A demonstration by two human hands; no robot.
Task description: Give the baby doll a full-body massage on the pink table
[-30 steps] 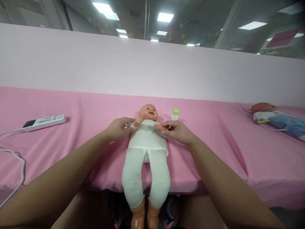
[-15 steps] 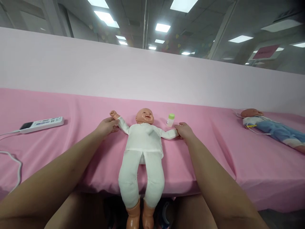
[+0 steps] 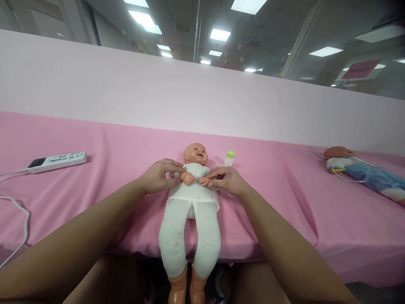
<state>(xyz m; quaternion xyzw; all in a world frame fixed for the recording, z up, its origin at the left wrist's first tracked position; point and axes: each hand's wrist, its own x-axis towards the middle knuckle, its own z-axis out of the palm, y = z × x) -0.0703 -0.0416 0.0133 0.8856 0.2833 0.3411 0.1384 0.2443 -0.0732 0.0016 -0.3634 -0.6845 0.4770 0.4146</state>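
Compared with the frame half a second ago, both of the doll's arms have moved from spread wide to folded in over its chest, and our hands have travelled inward with them; the green-capped bottle (image 3: 229,158) stands, as then, just beyond the right hand (image 3: 229,180). The doll (image 3: 193,193) lies on its back between our two hands, its head beyond them, its legs on our side of them, and its feet past the near edge of the pink cloth (image 3: 262,202). Our left hand (image 3: 159,176) is closed about one of the doll's sleeved forearms near the wrist, thumb on the near side and fingers over the top. Our right hand pinches the other arm at the wrist between thumb and fingers; the exact contact under the fingers is hidden. The doll's two small hands sit close together, apart, between our fingertips. We judge the step in hand to be the inward position of a paired arm movement. From here, the next move would call for a light, even hold on both wrists, with the arms guided symmetrically; if they are opened outward, the right hand needs to clear the bottle. Well out to the left of the left hand lies a white handset (image 3: 58,162).
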